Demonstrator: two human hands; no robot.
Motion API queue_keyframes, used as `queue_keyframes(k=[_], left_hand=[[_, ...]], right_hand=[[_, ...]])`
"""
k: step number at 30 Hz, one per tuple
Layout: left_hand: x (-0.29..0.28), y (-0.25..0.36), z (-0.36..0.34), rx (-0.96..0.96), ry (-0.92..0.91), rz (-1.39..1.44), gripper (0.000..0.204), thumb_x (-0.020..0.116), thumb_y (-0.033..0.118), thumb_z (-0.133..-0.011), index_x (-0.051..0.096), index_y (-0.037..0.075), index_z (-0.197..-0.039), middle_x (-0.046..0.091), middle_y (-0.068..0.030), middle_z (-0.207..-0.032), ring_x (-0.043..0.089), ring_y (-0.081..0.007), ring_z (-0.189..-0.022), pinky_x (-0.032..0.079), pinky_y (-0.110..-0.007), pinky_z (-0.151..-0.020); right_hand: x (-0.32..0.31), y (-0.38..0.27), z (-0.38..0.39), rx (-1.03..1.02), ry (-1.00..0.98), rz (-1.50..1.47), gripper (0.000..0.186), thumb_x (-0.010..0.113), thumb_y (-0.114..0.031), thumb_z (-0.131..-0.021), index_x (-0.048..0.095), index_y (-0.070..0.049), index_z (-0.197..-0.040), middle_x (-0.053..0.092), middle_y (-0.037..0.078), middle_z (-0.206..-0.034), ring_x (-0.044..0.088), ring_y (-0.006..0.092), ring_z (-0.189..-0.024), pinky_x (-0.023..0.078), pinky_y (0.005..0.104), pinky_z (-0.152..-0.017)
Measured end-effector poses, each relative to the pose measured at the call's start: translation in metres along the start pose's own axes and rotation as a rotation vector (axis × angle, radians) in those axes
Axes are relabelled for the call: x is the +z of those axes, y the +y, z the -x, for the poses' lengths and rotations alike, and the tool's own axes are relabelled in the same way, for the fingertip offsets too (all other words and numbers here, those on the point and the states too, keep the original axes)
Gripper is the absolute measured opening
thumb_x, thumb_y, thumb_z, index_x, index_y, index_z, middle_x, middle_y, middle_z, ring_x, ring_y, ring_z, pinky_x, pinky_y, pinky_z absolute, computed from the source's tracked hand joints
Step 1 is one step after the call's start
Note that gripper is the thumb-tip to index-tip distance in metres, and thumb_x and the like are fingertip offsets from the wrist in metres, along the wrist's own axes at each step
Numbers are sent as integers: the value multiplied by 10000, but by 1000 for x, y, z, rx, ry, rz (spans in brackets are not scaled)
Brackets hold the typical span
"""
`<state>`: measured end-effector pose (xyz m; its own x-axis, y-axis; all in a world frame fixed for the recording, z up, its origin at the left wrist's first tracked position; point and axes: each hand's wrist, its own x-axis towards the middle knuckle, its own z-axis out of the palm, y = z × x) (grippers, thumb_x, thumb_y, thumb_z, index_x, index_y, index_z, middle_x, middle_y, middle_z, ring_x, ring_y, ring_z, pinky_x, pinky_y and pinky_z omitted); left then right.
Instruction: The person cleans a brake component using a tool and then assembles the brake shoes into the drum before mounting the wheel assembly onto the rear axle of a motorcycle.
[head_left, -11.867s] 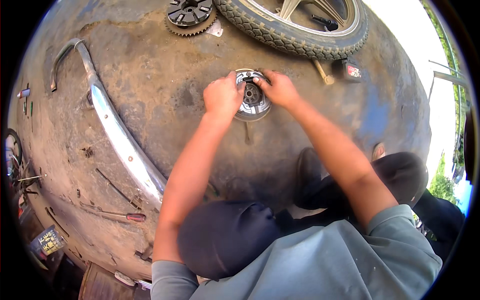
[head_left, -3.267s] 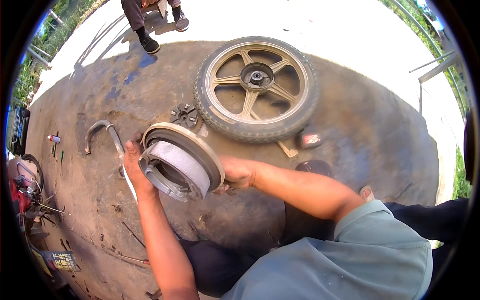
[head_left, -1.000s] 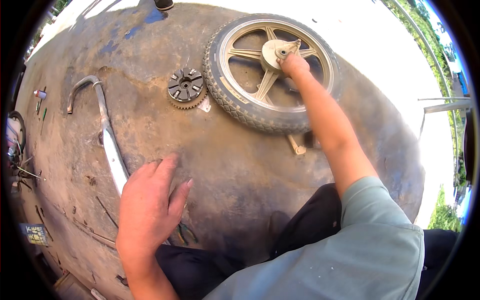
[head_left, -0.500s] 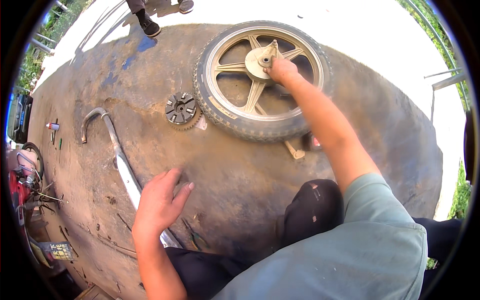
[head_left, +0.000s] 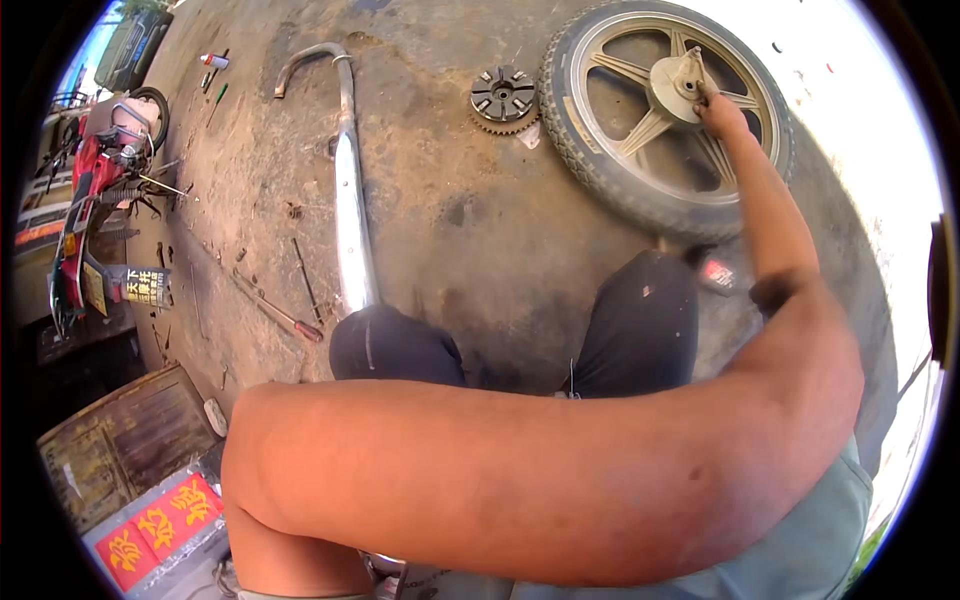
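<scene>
My right hand (head_left: 724, 115) is closed on the projecting arm of the brake plate (head_left: 670, 92), which sits in the hub of a spoked motorcycle wheel (head_left: 577, 145). The wheel lies flat on the ground at the far right. Across the lower part of the picture runs my bent left arm, its forearm close in front of me. My left hand (head_left: 815, 330) is at my right arm near the elbow; blur hides its fingers. Left of the wheel lies a dark round sprocket hub (head_left: 503, 95) with a toothed sprocket (head_left: 505, 127) beneath it.
A bent exhaust pipe (head_left: 351, 200) lies on the stained ground, with a screwdriver (head_left: 308, 331) nearby. A red motorcycle (head_left: 90, 175) stands at the left. Lower left are a worn wooden box (head_left: 130, 430) and a red banner (head_left: 160, 530). A red-and-black object (head_left: 716, 275) lies below the wheel.
My left arm has swung from the left across my front, its hand now at my right arm. The view has shifted left and down. My right hand stays on the brake plate.
</scene>
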<state>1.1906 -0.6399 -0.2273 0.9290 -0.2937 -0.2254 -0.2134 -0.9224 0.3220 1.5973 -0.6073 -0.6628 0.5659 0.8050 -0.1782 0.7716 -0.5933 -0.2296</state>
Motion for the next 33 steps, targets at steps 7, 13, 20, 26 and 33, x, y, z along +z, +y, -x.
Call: queue_keyframes(k=[7, 13, 20, 26, 33], left_hand=[[-2, 2, -4, 11, -60, 80, 248, 715, 163, -786, 711, 43, -1003, 707, -91, -826, 701, -255, -832, 526, -413, -718], [6, -44, -9, 25, -136, 141, 224, 699, 147, -787, 700, 32, -980, 708, -102, -772, 709, -260, -774, 531, -424, -678], [56, -115, 28, -271, -435, 133, 190, 674, 144, -812, 682, 16, -952, 708, -137, -740, 713, -298, -744, 539, -454, -662], [249, -228, 116, -599, -497, 367, 286, 632, 265, -946, 667, -18, -965, 708, -259, -892, 689, -444, -913, 542, -532, -808], [400, -285, 101, -923, 113, 964, 363, 665, 290, -955, 702, -49, -1080, 725, -195, -918, 711, -325, -849, 536, -456, -797]], right_hand=[[4, -2, -5, -32, -44, 83, 671, 708, -178, -912, 485, -191, -1545, 692, 266, -1217, 671, 413, -1136, 523, 478, -972], [1, 32, -1, -116, -26, 61, 663, 700, -179, -913, 491, -200, -1542, 635, 261, -1311, 628, 433, -1190, 497, 472, -1011], [-19, -8, -7, -93, -139, 56, 676, 693, -167, -917, 481, -276, -1549, 491, 207, -1547, 537, 400, -1355, 441, 438, -1144], [-5, -23, 24, 201, -54, 74, 604, 670, -288, -966, 493, -280, -1543, 479, 206, -1553, 572, 378, -1328, 504, 457, -1071], [-33, -29, 15, 143, -134, 115, 582, 675, -299, -959, 518, -337, -1518, 491, 154, -1559, 595, 358, -1304, 500, 453, -1080]])
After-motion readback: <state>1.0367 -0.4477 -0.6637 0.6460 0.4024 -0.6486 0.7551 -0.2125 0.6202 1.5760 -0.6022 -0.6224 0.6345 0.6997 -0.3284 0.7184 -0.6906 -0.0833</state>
